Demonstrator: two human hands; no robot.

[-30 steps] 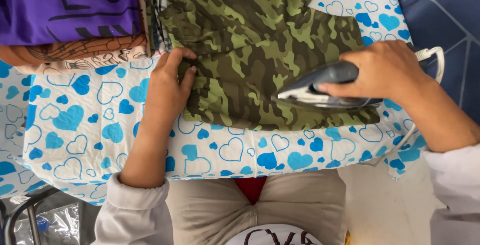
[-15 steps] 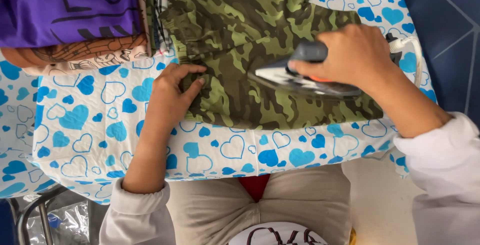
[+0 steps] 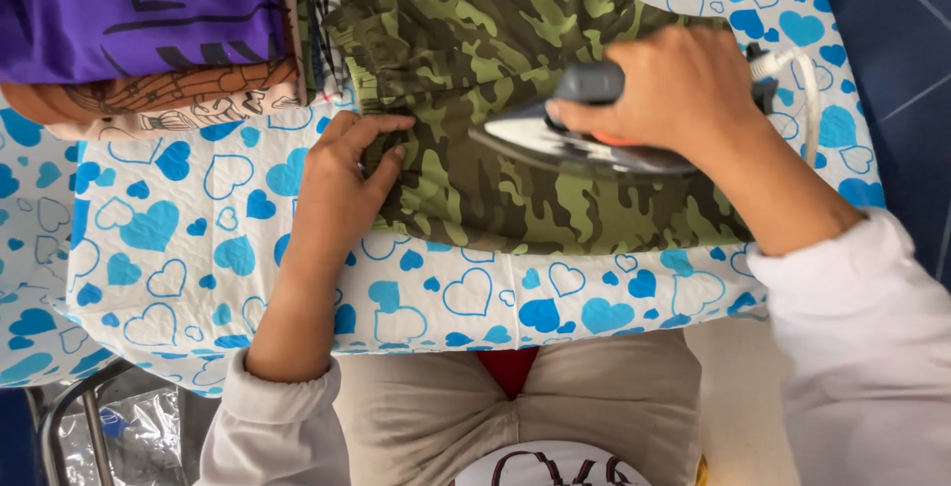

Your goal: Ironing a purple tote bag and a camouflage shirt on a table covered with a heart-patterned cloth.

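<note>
A green camouflage garment (image 3: 495,40) lies spread on an ironing board with a white cover printed with blue hearts (image 3: 178,248). My right hand (image 3: 684,85) grips the handle of a grey clothes iron (image 3: 575,139), whose soleplate rests on the garment's middle. My left hand (image 3: 347,179) lies flat on the garment's left edge, fingers pressing the fabric down, a short way left of the iron's tip. The iron's white cord (image 3: 807,80) runs off past my right wrist.
A pile of folded clothes, purple on top (image 3: 129,10) with patterned pieces beneath, sits at the board's far left. A metal frame (image 3: 89,417) shows under the board's left end. Dark blue floor (image 3: 892,40) lies to the right.
My right hand has slid the iron leftward across the garment, toward my left hand. My left hand has shifted slightly right onto the garment's edge.
</note>
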